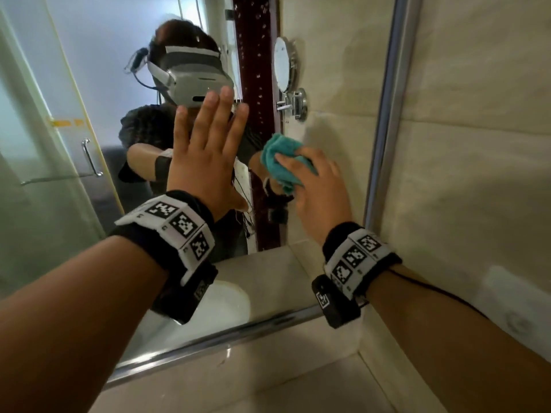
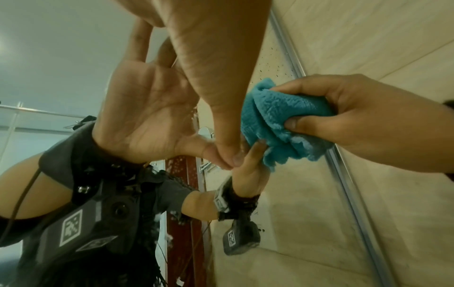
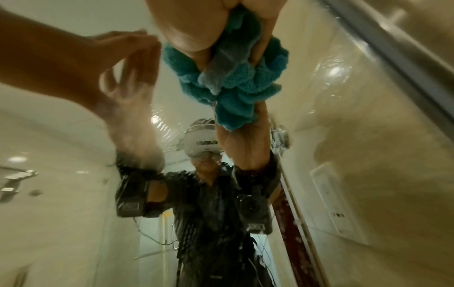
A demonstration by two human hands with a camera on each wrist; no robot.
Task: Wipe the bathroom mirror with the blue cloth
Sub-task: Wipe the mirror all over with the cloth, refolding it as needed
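Observation:
The bathroom mirror (image 1: 89,70) fills the wall ahead, framed in silver. My left hand (image 1: 205,147) lies flat against the glass with straight, spread fingers. To its right, my right hand (image 1: 316,186) grips the bunched blue cloth (image 1: 281,160) and holds it against the mirror near the right edge. The left wrist view shows the cloth (image 2: 277,120) squeezed between my right thumb and fingers (image 2: 317,124). In the right wrist view the cloth (image 3: 233,91) meets its own reflection on wet, streaked glass (image 3: 331,93).
The mirror's silver frame (image 1: 384,120) runs down the right side and along the bottom (image 1: 226,338). Beige tiled wall (image 1: 477,144) stands to the right. A stone counter (image 1: 268,383) lies below. The reflection shows a glass shower door, a round wall mirror and a white basin.

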